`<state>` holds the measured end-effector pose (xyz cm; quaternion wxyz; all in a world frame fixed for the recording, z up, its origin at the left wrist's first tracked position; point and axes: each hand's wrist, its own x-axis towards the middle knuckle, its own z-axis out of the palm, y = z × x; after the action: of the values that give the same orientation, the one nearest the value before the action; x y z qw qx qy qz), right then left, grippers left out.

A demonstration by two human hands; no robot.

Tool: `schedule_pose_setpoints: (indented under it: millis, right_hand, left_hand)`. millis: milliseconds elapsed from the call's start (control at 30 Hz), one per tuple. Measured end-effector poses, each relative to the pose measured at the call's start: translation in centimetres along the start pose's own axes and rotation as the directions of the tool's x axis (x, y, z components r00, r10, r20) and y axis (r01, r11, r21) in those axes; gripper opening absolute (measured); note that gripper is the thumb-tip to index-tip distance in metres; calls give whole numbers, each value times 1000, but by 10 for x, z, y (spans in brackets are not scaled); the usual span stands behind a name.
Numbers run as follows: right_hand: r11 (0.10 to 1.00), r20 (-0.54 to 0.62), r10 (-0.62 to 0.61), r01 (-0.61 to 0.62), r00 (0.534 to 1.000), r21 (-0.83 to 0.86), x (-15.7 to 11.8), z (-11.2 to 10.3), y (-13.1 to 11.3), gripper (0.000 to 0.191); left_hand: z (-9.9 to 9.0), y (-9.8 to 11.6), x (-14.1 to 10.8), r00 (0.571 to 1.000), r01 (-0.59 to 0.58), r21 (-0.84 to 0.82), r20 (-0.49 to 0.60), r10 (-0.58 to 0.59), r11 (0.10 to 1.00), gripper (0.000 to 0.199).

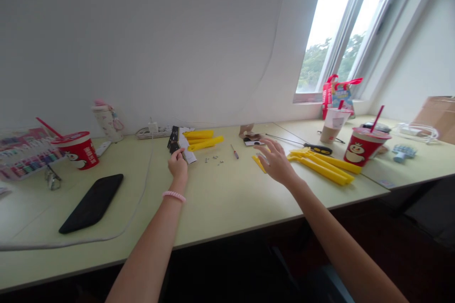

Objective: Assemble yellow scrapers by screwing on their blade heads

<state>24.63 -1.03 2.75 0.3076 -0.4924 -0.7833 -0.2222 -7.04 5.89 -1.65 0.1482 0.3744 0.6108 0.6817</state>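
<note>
Against a plain grey wall [177, 47], a pale green tabletop [220, 208] spreads beneath both hands. Fingers of the left hand [177, 164] pinch the near edge of a black-and-white package [174, 136], with yellow handles [208, 143] lying just beside it. Small screws [215, 157] and a screwdriver [236, 154] lie between the hands. With fingers spread, the right hand [275, 158] is near a flat yellow piece [258, 163]; whether they touch I cannot tell. Longer yellow bars [334, 176] lie to its right.
</note>
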Motion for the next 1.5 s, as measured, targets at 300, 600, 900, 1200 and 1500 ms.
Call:
schedule_pose_setpoints:
  millis: [300,600,900,1200,1500]
  right_hand:
    - [999,73,43,-45,996,21,-48,-35,67,25]
    - [873,224,479,-435,849,-220,-107,-60,167,25]
    - [812,207,572,-512,793,-281,-119,-55,174,34]
    - [717,343,679,-686,649,-123,-100,-47,192,29]
    - [728,333,682,-652,652,-215,-78,-46,186,32]
  left_hand:
    - [-34,-12,27,956,-270,746,129,265,609,30]
    - [-39,-1,23,721,-669,577,656,223,469,27]
    - [-33,-17,41,586,-724,412,791,178,554,39]
    - [-7,-32,49,663,-696,568,743,90,439,47]
    - [-13,-28,40,680,-692,572,722,129,441,44]
